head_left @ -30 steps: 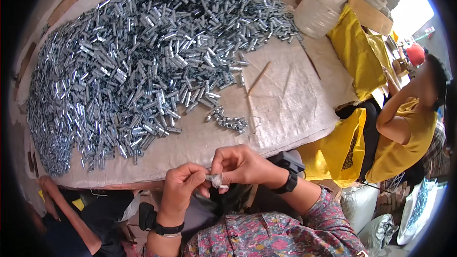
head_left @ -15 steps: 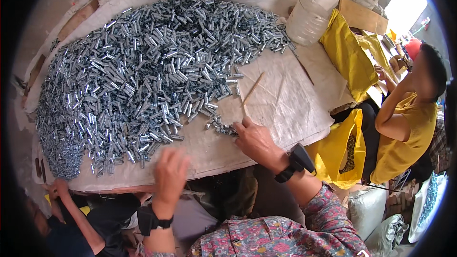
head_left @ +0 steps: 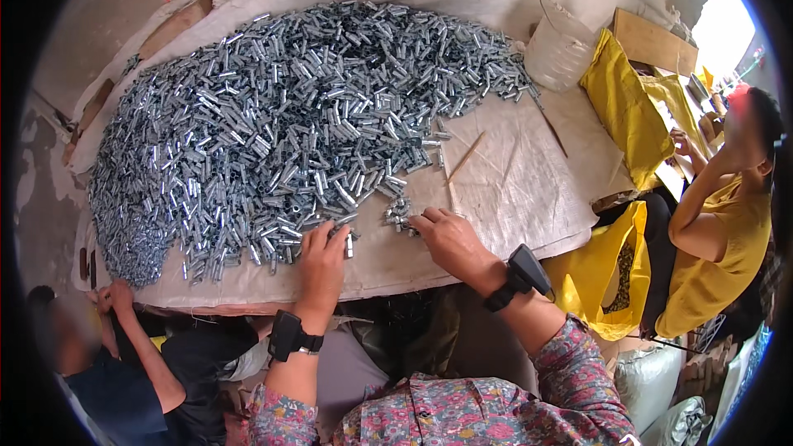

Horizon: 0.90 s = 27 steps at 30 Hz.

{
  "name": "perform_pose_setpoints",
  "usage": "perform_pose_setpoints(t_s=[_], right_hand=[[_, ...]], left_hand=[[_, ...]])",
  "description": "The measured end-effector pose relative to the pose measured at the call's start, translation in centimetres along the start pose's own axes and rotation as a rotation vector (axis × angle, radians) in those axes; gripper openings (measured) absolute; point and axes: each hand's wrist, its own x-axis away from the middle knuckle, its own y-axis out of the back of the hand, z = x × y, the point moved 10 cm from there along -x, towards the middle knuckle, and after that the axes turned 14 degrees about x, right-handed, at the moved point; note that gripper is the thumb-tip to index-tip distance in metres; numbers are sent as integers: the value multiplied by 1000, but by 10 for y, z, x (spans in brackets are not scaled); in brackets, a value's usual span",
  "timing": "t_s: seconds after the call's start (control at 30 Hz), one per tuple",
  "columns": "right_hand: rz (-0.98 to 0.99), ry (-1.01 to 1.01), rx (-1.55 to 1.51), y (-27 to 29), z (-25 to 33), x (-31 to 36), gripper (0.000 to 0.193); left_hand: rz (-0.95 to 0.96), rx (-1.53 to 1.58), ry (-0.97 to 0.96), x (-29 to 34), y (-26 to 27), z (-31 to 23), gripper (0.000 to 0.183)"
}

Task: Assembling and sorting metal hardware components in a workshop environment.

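Observation:
A wide heap of short shiny metal tubes (head_left: 281,116) covers much of the cloth-covered table. At its near edge, my left hand (head_left: 322,268) reaches in with bent fingertips among the tubes; a single tube (head_left: 349,245) stands beside its thumb side. What those fingers hold is hidden. Further right, a small cluster of short metal pieces (head_left: 397,211) lies apart from the heap. My right hand (head_left: 454,244) rests on the cloth with curled fingers at the cluster's right side, and whatever is under the fingertips cannot be seen.
A thin wooden stick (head_left: 467,155) lies on the cloth (head_left: 520,173). A whitish translucent bucket (head_left: 557,49) and yellow sacks (head_left: 624,107) stand to the right. One person in yellow (head_left: 710,239) sits at right; another in dark clothes (head_left: 124,388) sits at lower left, hands at the table edge.
My left hand has moved forward and right, from before the table edge to the heap's near edge. The right hand stays by the small cluster. The whole view has shifted slightly.

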Motion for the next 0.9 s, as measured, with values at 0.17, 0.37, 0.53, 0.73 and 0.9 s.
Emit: perform_pose_setpoints(t_s=[0.17, 0.37, 0.53, 0.73, 0.9], right_hand=[[27, 8, 24, 3, 1, 6, 21], [47, 8, 121, 4, -6, 13, 10], [68, 18, 157, 1, -2, 8, 9], [127, -11, 282, 1, 2, 6, 11], [81, -168, 83, 20, -8, 13, 10]], left_hand=[[-71, 138, 8, -2, 10, -12, 27], [-78, 53, 160, 20, 28, -5, 14], [-6, 121, 60, 26, 23, -9, 13], [3, 189, 42, 27, 29, -8, 14], [-170, 577, 202, 24, 46, -9, 14]])
